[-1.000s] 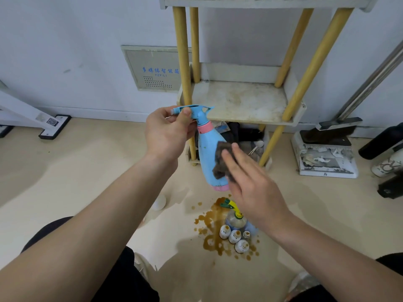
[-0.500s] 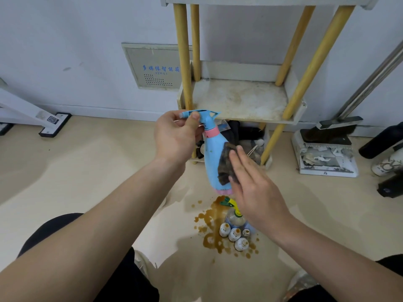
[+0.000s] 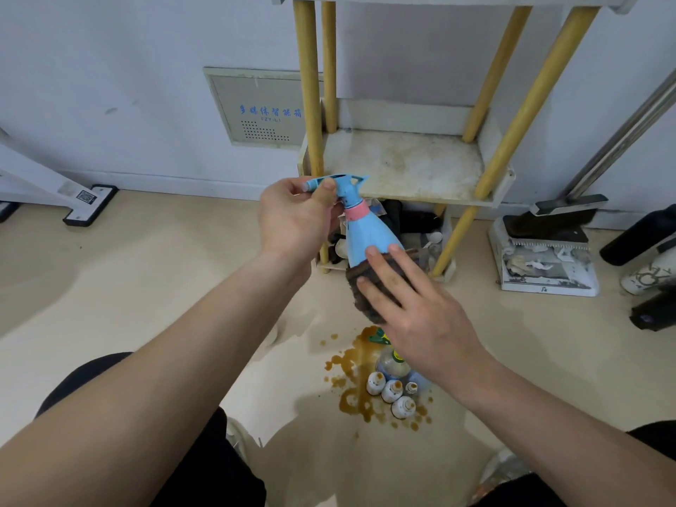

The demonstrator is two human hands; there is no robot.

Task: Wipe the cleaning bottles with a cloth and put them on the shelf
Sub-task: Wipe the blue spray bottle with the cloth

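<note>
The left hand [image 3: 298, 217] gripped the blue spray bottle [image 3: 365, 237] by its trigger head, holding it in the air before the shelf [image 3: 409, 166]. The right hand [image 3: 420, 316], fingers nearly straight, pressed the dark cloth [image 3: 365, 298] against the bottle's lower body. Wiping seemed under way. The next move would likely call for standing the bottle upright on the shelf.

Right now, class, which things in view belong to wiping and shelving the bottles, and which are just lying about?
Job in hand: blue bottle; cloth; left hand, gripping the spray head; right hand, pressing the cloth on the bottle; shelf; floor bottles, not yet wiped.

Lying about: dustpan; wall panel; brown spill.
</note>
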